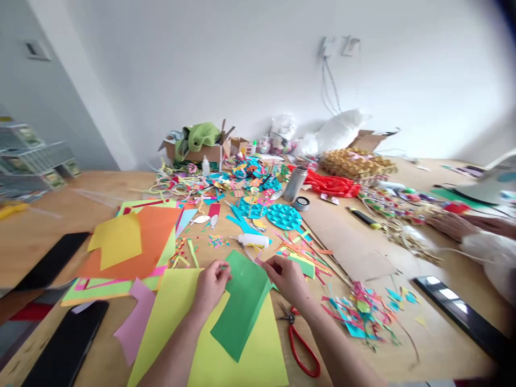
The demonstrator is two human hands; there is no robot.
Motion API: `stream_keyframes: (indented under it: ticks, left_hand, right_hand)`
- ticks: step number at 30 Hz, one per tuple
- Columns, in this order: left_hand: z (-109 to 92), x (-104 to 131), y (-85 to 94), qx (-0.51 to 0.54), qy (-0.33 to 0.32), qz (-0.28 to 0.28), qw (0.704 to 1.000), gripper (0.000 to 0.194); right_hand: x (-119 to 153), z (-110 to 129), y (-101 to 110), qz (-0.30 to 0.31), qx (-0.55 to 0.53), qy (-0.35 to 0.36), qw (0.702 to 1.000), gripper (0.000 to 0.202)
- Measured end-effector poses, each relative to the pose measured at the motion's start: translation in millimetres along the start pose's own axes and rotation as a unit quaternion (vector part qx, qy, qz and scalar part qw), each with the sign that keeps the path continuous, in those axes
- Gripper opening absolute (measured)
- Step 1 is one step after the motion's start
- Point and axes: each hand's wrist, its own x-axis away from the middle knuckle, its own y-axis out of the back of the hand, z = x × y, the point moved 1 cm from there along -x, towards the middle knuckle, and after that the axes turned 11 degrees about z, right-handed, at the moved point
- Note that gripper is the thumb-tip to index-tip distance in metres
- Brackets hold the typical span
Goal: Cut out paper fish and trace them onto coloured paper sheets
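Observation:
A green paper piece (242, 306) with a cut-out corner lies tilted over a large yellow-green sheet (169, 317). My left hand (212, 285) is at its upper left edge, fingers curled and pinched together; what they hold, if anything, is too small to tell. My right hand (284, 275) pinches the green paper's upper right edge. Red-handled pliers (300, 344) rest on the table beside my right forearm. Just beyond my hands lies a white glue bottle (253, 240).
Orange and yellow sheets (155, 236) are stacked at left near black phones (66, 344). Paper scraps, a silver flask (295, 184) and a blue disc (284, 216) lie beyond. Another person's hands (453, 226) are at right, near a dark phone (459, 309).

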Motion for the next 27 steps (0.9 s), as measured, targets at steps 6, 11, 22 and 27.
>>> stream_keyframes:
  ticks: [6,11,22,27]
  left_hand:
    - [2,-2,3.4,-0.029,-0.007,0.025,0.999,0.042]
    - [0,-1,4.1,-0.03,0.001,0.028,0.999,0.045]
    - [3,-2,5.6,-0.033,0.016,0.019,0.999,0.046]
    - [-4,0,1.8,-0.034,0.007,0.017,0.999,0.038]
  right_hand:
    - [61,-40,47,0.01,-0.188,-0.026,0.982,0.034]
    - [107,-92,77,-0.019,-0.147,-0.125,0.981,0.043]
    - [141,-146,85,-0.07,0.241,-0.253,0.934,0.034]
    - [118,-95,53,-0.094,0.165,-0.062,0.98,0.031]
